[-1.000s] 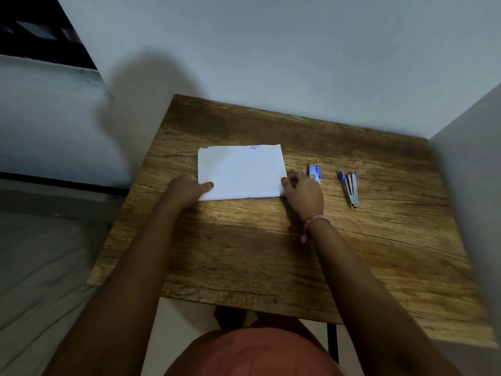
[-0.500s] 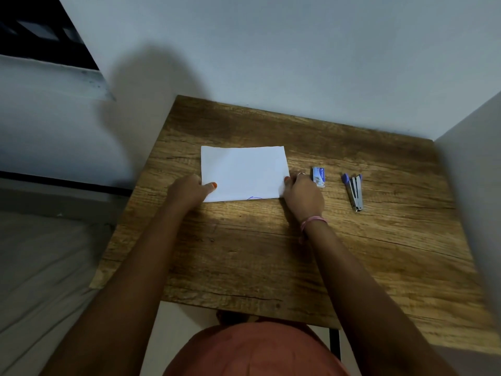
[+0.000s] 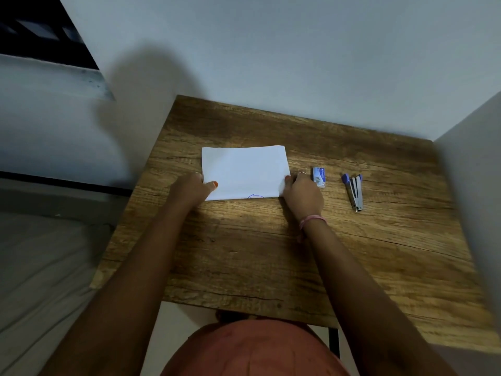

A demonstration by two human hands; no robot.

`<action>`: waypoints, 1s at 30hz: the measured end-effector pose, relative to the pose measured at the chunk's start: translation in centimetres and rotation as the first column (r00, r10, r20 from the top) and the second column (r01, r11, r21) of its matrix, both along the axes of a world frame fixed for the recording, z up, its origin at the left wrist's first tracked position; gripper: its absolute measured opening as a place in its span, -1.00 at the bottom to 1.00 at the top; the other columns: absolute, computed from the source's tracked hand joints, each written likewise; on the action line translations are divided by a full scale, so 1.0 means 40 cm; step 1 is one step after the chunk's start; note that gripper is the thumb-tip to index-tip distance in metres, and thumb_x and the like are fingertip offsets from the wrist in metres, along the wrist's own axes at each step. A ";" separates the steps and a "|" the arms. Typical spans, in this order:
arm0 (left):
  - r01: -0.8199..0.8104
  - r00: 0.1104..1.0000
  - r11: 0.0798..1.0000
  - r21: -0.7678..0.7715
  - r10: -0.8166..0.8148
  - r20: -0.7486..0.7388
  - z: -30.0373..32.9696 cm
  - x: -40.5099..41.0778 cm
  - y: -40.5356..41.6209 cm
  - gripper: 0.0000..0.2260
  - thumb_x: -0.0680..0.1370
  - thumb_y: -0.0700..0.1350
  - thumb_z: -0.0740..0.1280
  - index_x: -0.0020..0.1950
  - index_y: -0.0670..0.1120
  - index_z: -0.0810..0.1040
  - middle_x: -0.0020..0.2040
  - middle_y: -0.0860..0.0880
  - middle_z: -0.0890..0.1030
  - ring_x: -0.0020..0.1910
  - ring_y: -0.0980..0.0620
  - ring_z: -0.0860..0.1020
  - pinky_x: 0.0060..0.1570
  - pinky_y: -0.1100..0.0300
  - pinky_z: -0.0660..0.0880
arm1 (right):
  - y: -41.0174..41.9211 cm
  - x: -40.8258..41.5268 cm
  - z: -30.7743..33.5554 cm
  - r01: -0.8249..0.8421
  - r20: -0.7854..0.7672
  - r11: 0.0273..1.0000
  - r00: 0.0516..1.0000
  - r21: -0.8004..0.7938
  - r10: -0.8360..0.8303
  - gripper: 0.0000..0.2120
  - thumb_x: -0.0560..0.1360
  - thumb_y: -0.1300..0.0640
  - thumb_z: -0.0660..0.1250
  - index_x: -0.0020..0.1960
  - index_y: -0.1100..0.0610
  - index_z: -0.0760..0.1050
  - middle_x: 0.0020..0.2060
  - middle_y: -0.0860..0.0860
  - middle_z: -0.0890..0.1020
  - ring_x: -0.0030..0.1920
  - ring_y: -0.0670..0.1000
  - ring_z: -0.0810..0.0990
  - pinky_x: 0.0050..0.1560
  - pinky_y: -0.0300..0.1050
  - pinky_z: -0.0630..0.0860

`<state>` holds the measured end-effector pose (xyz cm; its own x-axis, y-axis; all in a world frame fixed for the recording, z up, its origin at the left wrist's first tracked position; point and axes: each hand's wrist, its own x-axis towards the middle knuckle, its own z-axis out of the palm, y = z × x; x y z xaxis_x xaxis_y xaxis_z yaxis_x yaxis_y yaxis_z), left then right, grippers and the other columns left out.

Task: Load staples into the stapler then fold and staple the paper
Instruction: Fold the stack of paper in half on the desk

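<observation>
Presently: left hand (image 3: 192,189) and right hand (image 3: 303,193) pinch opposite near corners of one folded paper (image 3: 244,170) on the worktop (image 3: 271,240) — beside it one staple box (image 3: 318,177), one stapler (image 3: 354,191).

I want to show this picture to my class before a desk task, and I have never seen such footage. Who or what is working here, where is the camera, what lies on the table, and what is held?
No machine here: a person works with bare hands. The one camera sits on their head, looking down. On the wooden table lies a folded white paper. The left hand and right hand pinch its side edges. To the right lie a small staple box and a stapler, both untouched.
</observation>
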<state>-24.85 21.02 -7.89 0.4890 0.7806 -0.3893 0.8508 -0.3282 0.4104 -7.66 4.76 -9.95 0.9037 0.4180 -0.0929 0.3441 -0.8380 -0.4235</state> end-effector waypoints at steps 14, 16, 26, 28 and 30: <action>0.010 0.998 0.994 -0.106 -0.016 -0.062 0.012 0.006 -0.048 -0.62 0.50 0.12 0.35 0.06 -0.20 0.50 -0.19 -0.09 0.54 -0.22 -0.01 0.52 -0.29 0.20 0.36 | 0.007 0.018 -0.008 -0.021 0.060 0.993 0.998 -0.112 0.028 -0.63 0.64 0.01 0.07 0.27 0.22 0.43 0.18 0.17 0.57 0.15 0.18 0.56 0.03 0.07 0.51; -0.013 1.000 0.991 -0.136 0.010 -0.028 0.002 0.007 -0.075 -0.66 0.49 0.10 0.36 -0.03 -0.20 0.49 -0.15 -0.12 0.59 -0.22 -0.04 0.55 -0.32 0.20 0.38 | -0.001 0.028 -0.009 -0.032 0.082 0.992 0.996 -0.124 0.042 -0.60 0.64 0.00 0.07 0.32 0.24 0.39 0.25 0.18 0.51 0.20 0.19 0.53 0.07 0.08 0.49; -0.072 0.997 0.992 -0.105 0.070 -0.027 0.013 0.008 -0.118 -0.64 0.50 0.11 0.36 -0.01 -0.20 0.54 -0.11 -0.15 0.62 -0.16 -0.07 0.59 -0.25 0.17 0.42 | -0.017 0.015 -0.016 -0.048 0.163 0.990 0.984 -0.135 0.070 -0.57 0.65 -0.01 0.04 0.38 0.26 0.31 0.37 0.20 0.36 0.19 0.22 0.53 0.01 0.09 0.50; -0.084 0.996 0.995 -0.055 0.083 -0.017 0.009 0.009 -0.129 -0.61 0.50 0.11 0.36 0.05 -0.23 0.55 -0.05 -0.16 0.61 -0.10 -0.10 0.59 -0.22 0.15 0.41 | -0.018 0.009 -0.017 -0.052 0.180 0.991 0.981 -0.127 0.075 -0.58 0.65 0.01 0.04 0.38 0.26 0.29 0.36 0.22 0.36 0.20 0.22 0.53 0.01 0.08 0.51; -0.121 0.993 0.993 0.002 0.121 0.003 0.006 0.011 -0.143 -0.56 0.48 0.10 0.39 0.15 -0.23 0.50 0.04 -0.17 0.60 -0.01 -0.11 0.58 -0.17 0.13 0.44 | -0.018 0.006 -0.017 -0.043 0.174 0.992 0.983 -0.118 0.063 -0.57 0.65 0.01 0.05 0.40 0.27 0.26 0.38 0.24 0.33 0.20 0.22 0.53 0.02 0.08 0.51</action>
